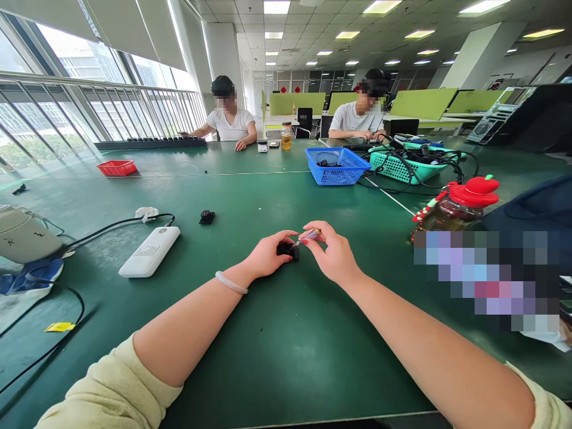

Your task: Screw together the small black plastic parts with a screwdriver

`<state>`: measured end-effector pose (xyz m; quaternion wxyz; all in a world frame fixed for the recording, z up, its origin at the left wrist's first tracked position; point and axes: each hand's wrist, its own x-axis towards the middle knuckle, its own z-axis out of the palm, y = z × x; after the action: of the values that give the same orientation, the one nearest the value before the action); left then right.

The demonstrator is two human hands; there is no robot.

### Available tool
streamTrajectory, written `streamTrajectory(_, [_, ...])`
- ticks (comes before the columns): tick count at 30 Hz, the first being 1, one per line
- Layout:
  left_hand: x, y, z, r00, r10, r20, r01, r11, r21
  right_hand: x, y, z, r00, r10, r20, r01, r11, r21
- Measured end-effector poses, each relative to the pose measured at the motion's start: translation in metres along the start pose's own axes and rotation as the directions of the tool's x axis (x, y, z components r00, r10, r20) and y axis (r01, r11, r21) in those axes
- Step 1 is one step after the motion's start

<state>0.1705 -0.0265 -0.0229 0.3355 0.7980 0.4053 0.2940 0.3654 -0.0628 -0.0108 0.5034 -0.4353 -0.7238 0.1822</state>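
Note:
On the green table in front of me, my left hand (271, 255) is closed around a small black part (292, 251), its thumb and fingers on either side. Much of that part is hidden by the fingers. My right hand (333, 253) pinches a slim tool, apparently a small screwdriver (311, 234), with a pale purple handle. It slants down to the left, and its tip is at or very near the black part; contact is too small to tell. A separate small black piece (207, 217) lies on the table, ahead and to the left of my hands.
A white power bank (151, 252) with a black cable lies left. Ahead are a blue basket (337, 167), a green basket (409, 168) with tangled cables, and a red tray (117, 168). A red-lidded bottle (456, 208) stands right. Two people sit across the table.

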Motion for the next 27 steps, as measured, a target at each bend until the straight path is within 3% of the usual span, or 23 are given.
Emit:
streamTrajectory(7, [0.001, -0.001, 0.001, 0.997, 0.056, -0.049, -0.055, 0.998, 0.030, 0.003, 0.006, -0.001, 0.993, 0.104, -0.057, -0.100, 0.992, 0.073])
streamTrajectory(11, [0.001, 0.002, 0.000, 0.981, 0.119, -0.151, -0.078, 0.965, 0.252, 0.008, 0.006, -0.014, 0.954, 0.062, -0.295, -0.019, 0.989, 0.145])
streamTrajectory(14, [-0.001, 0.004, 0.000, 0.969, 0.110, -0.222, -0.009, 0.911, 0.413, 0.013, 0.012, -0.032, 0.898, 0.006, -0.440, -0.034, 0.998, -0.055])
streamTrajectory(17, [-0.002, 0.006, 0.001, 0.969, 0.042, -0.245, 0.088, 0.864, 0.496, 0.019, 0.023, -0.049, 0.906, -0.115, -0.408, -0.060, 0.918, -0.392])
streamTrajectory(20, [-0.002, 0.008, 0.002, 0.972, 0.011, -0.236, 0.117, 0.846, 0.521, 0.022, 0.030, -0.057, 0.928, -0.156, -0.339, -0.060, 0.834, -0.548])
streamTrajectory(23, [-0.003, 0.010, 0.002, 0.978, -0.027, -0.208, 0.133, 0.844, 0.519, 0.022, 0.028, -0.053, 0.949, -0.161, -0.271, -0.027, 0.815, -0.579])
streamTrajectory(27, [-0.003, 0.010, 0.001, 0.972, -0.086, -0.220, 0.180, 0.874, 0.452, 0.016, 0.016, -0.039, 0.981, -0.132, -0.141, 0.060, 0.902, -0.428])
